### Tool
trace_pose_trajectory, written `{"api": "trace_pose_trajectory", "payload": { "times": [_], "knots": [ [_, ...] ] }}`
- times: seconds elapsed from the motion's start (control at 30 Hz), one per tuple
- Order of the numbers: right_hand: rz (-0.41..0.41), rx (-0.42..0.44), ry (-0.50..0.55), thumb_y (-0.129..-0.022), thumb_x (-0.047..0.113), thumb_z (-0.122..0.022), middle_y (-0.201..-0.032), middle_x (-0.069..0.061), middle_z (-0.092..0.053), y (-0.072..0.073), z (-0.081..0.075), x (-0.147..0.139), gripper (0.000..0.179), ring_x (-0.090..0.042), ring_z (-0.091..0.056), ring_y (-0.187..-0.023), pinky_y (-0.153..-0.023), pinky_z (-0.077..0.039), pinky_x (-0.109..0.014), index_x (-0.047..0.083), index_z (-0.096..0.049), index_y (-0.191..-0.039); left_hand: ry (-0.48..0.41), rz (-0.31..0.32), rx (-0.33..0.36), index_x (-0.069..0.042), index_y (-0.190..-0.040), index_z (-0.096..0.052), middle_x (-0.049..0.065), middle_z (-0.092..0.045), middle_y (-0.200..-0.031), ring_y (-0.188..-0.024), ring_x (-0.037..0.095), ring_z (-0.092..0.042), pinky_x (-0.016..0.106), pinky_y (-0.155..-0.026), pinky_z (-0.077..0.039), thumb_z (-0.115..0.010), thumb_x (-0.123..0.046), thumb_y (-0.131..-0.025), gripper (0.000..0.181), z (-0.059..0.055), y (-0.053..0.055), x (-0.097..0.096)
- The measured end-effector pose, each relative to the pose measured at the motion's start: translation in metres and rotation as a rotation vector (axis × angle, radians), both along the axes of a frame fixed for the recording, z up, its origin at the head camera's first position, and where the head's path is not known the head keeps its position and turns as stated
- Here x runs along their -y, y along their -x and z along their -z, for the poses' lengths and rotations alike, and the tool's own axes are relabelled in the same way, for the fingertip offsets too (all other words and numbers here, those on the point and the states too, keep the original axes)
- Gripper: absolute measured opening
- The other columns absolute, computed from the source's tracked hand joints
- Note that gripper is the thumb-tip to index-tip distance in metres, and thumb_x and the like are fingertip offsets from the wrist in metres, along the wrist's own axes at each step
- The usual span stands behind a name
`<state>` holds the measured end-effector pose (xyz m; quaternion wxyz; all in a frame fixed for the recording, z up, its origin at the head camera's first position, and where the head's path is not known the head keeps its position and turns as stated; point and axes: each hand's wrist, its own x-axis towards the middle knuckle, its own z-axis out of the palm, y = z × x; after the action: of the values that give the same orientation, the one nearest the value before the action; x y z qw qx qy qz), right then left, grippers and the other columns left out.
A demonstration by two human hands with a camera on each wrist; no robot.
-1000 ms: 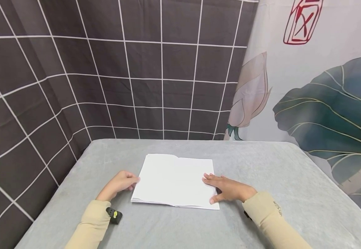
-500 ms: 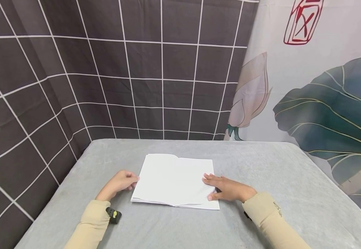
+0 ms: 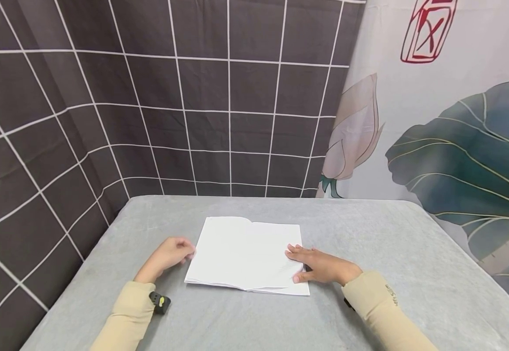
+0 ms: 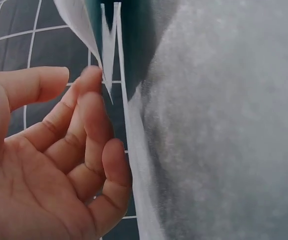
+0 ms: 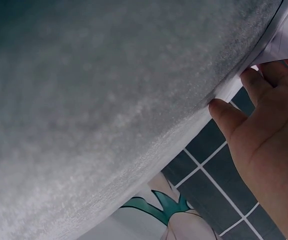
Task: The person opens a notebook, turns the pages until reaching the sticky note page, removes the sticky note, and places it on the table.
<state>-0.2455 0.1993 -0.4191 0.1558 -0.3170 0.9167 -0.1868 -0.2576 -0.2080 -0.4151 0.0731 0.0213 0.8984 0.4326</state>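
Observation:
An open notebook (image 3: 241, 253) with white pages lies on the grey cloth-covered table. Beside its left edge is my left hand (image 3: 172, 253), fingers loosely bent. In the left wrist view, the thumb of the left hand (image 4: 59, 145) stands apart from the fingers, and a fingertip is at the edge of the fanned pages (image 4: 81, 30). My right hand (image 3: 322, 266) rests spread on the right page, its thumb at the lower right, where the top sheet buckles and its corner is drawn inward. The right wrist view shows the right hand (image 5: 269, 135) by a lined page (image 5: 286, 40).
The grey table (image 3: 368, 234) extends around the notebook. Behind it hangs a dark curtain with a white grid (image 3: 201, 126). On the right is a white curtain with a lotus print (image 3: 469, 151). Each wrist wears a dark strap, such as the left wristband (image 3: 161, 302).
My right thumb has slid slightly inward, buckling the top sheet and baring the sheet below at the corner. My left hand has shifted a little up and left, its fingers loosening at the edge.

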Motion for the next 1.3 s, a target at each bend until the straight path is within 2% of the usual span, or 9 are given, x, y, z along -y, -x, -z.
{"api": "trace_pose_trajectory", "payload": {
  "times": [0.13, 0.27, 0.4, 0.53, 0.77, 0.97, 1.17, 1.3],
  "knots": [
    [-0.003, 0.002, 0.007, -0.086, 0.048, -0.062, -0.156, -0.017, -0.028, 0.000, -0.001, 0.000, 0.079, -0.039, -0.025, -0.143, -0.111, -0.018, -0.062, 0.002, -0.038, -0.145, 0.087, -0.020, -0.101, 0.000, -0.100, -0.067, 0.012, -0.067, -0.094, -0.084, 0.022, -0.061, 0.037, -0.073, -0.050, -0.056, -0.017, -0.093, 0.021, -0.007, -0.003, -0.006],
    [-0.001, 0.009, 0.016, -0.087, 0.048, -0.061, -0.156, -0.017, -0.028, -0.001, -0.002, 0.000, 0.078, -0.039, -0.025, -0.143, -0.111, -0.018, -0.062, 0.002, -0.039, -0.145, 0.124, -0.018, -0.241, -0.001, -0.101, -0.068, 0.014, -0.069, -0.097, -0.087, 0.025, -0.063, 0.038, -0.074, -0.051, -0.058, -0.015, -0.092, 0.019, -0.017, -0.009, -0.018],
    [0.000, 0.013, 0.024, -0.087, 0.048, -0.061, -0.156, -0.017, -0.028, 0.000, -0.003, 0.000, 0.077, -0.040, -0.025, -0.143, -0.111, -0.018, -0.063, 0.001, -0.039, -0.145, 0.137, 0.044, -0.350, -0.002, -0.100, -0.069, 0.012, -0.070, -0.096, -0.088, 0.025, -0.062, 0.040, -0.078, -0.050, -0.060, -0.011, -0.090, 0.016, -0.026, -0.015, -0.036],
    [-0.003, 0.002, 0.030, -0.088, 0.048, -0.060, -0.155, -0.019, -0.029, 0.000, -0.003, -0.001, 0.076, -0.040, -0.025, -0.143, -0.110, -0.019, -0.063, 0.000, -0.039, -0.144, 0.162, 0.121, -0.417, -0.004, -0.101, -0.068, 0.008, -0.070, -0.092, -0.087, 0.023, -0.061, 0.040, -0.080, -0.048, -0.063, -0.010, -0.087, 0.016, -0.032, -0.022, -0.055],
    [-0.008, -0.009, 0.030, -0.089, 0.049, -0.058, -0.155, -0.019, -0.029, 0.000, -0.002, -0.001, 0.077, -0.040, -0.025, -0.143, -0.110, -0.019, -0.064, 0.000, -0.039, -0.144, 0.252, 0.254, -0.479, -0.010, -0.103, -0.070, -0.002, -0.069, -0.084, -0.083, 0.016, -0.061, 0.033, -0.075, -0.047, -0.068, -0.017, -0.085, 0.020, -0.028, -0.035, -0.088],
    [-0.001, -0.003, 0.028, -0.089, 0.049, -0.058, -0.155, -0.019, -0.029, 0.001, -0.002, -0.001, 0.076, -0.040, -0.026, -0.143, -0.110, -0.019, -0.064, 0.000, -0.040, -0.144, 0.397, 0.402, -0.592, -0.013, -0.102, -0.070, -0.004, -0.069, -0.085, -0.080, 0.016, -0.060, 0.034, -0.072, -0.044, -0.070, -0.027, -0.084, 0.023, -0.025, -0.046, -0.113],
    [0.013, 0.007, 0.014, -0.091, 0.049, -0.056, -0.156, -0.017, -0.029, 0.001, -0.001, -0.001, 0.073, -0.039, -0.025, -0.143, -0.111, -0.018, -0.063, 0.002, -0.040, -0.145, 0.510, 0.461, -0.652, -0.016, -0.101, -0.071, -0.005, -0.068, -0.082, -0.078, 0.014, -0.060, 0.031, -0.068, -0.042, -0.072, -0.033, -0.081, 0.026, -0.025, -0.050, -0.133],
    [0.016, 0.011, 0.005, -0.091, 0.050, -0.056, -0.156, -0.016, -0.028, 0.001, -0.001, 0.000, 0.073, -0.038, -0.025, -0.144, -0.111, -0.018, -0.063, 0.004, -0.039, -0.145, 0.605, 0.494, -0.692, -0.018, -0.100, -0.072, -0.005, -0.071, -0.086, -0.077, 0.013, -0.062, 0.028, -0.066, -0.043, -0.072, -0.037, -0.080, 0.027, -0.019, -0.052, -0.148]
  ]
}}
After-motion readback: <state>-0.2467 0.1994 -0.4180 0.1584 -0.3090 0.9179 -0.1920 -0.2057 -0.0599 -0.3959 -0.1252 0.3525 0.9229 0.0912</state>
